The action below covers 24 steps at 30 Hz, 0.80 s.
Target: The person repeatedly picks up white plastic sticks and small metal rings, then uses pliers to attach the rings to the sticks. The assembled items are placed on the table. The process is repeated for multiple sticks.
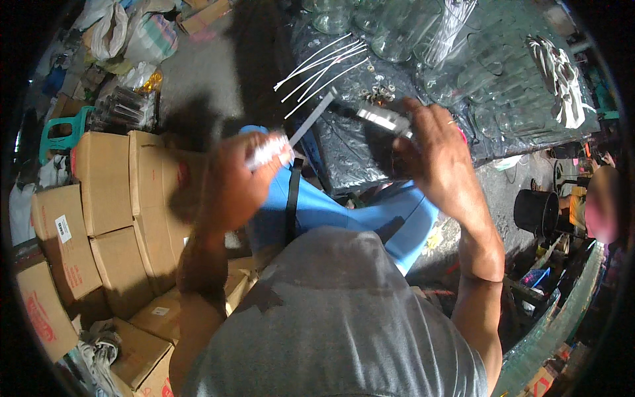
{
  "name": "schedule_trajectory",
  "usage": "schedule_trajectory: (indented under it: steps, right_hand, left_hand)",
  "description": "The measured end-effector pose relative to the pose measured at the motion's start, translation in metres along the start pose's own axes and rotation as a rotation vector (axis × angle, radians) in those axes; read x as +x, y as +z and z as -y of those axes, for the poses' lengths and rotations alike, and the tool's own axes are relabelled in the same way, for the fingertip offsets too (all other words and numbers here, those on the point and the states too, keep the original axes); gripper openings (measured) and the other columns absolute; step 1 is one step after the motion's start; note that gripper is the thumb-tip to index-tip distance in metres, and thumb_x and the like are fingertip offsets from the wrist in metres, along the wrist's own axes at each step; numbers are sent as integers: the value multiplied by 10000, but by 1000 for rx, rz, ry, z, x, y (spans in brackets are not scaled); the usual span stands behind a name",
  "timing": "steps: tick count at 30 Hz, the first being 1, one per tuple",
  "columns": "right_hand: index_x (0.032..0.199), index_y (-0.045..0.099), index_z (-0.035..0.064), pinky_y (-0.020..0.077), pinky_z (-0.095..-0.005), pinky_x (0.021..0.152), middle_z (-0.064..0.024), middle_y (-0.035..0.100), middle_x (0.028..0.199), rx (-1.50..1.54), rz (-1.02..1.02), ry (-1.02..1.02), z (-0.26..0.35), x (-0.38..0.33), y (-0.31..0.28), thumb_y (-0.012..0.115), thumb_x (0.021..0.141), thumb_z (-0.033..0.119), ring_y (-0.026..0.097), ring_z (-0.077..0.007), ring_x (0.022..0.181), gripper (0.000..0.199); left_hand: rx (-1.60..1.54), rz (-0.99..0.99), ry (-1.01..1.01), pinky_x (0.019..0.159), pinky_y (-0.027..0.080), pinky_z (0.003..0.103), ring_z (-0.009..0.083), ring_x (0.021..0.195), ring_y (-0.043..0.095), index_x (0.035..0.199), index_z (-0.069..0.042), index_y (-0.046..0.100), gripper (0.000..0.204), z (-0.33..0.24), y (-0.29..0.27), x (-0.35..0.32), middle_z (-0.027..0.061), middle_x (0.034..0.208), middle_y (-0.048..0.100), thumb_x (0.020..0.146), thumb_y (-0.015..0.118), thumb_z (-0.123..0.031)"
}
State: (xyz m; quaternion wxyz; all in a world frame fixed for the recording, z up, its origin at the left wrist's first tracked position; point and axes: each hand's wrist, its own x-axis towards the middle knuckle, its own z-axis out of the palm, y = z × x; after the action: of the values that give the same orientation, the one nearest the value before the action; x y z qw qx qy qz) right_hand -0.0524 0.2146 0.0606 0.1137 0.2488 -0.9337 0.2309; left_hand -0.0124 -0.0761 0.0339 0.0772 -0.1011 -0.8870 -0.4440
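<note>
My left hand point(231, 182) is closed round a whitish, shiny piece point(268, 152), blurred by motion. From it a narrow grey-white strip point(313, 120) slants up over the table edge. My right hand point(442, 155) has its thumb and fingers on either side of the end of a shiny silver piece point(383, 120), whose kind I cannot make out. Beyond the strip, several thin white cords point(324, 66) lie on the black plastic table cover point(357, 159). Small metal rings point(378, 94) are heaped just beyond the silver piece.
Clear glass jars point(397, 40) crowd the table's far and right parts. A bundle of white cords point(452, 30) and white strips point(559, 83) rest on them. Cardboard boxes point(102, 182) are stacked at my left. A black bucket point(536, 210) and another person point(602, 205) are at right.
</note>
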Motion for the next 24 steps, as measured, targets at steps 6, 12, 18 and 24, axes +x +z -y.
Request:
schedule_trajectory:
  steps: [6, 12, 18, 24]
  right_hand:
    - [937, 655, -11, 492, -479, 726, -208, 618, 843, 85, -9, 74, -17, 9, 19, 713, 817, 80, 633, -414, 811, 162]
    - [928, 658, 5, 509, -486, 694, -179, 632, 867, 121, -9, 62, -17, 21, 44, 715, 821, 122, 642, -402, 778, 169]
    - [954, 639, 12, 515, -498, 703, -167, 618, 844, 66, -45, 36, -16, 18, 49, 700, 825, 96, 641, -410, 777, 166]
    - [982, 588, -5, 505, -490, 691, -212, 658, 862, 181, -116, 200, -10, 15, 48, 686, 840, 46, 650, -433, 794, 180]
  left_hand:
    - [395, -20, 319, 634, 486, 477, 392, 698, 661, 890, 12, 686, 210, 28, -10, 98, 205, 791, 688, 877, 701, -197]
    - [237, -199, 385, 585, 468, 411, 289, 607, 621, 999, -15, 631, 321, 26, 1, 164, 153, 725, 631, 850, 729, -282]
    - [-414, 92, -291, 492, 372, 274, 110, 551, 493, 946, -69, 581, 214, 3, -28, 85, 31, 660, 531, 940, 604, -282]
    - [-1120, 297, -667, 500, 367, 254, 118, 645, 518, 1068, 11, 594, 182, 5, 8, 6, 63, 771, 546, 966, 561, -136]
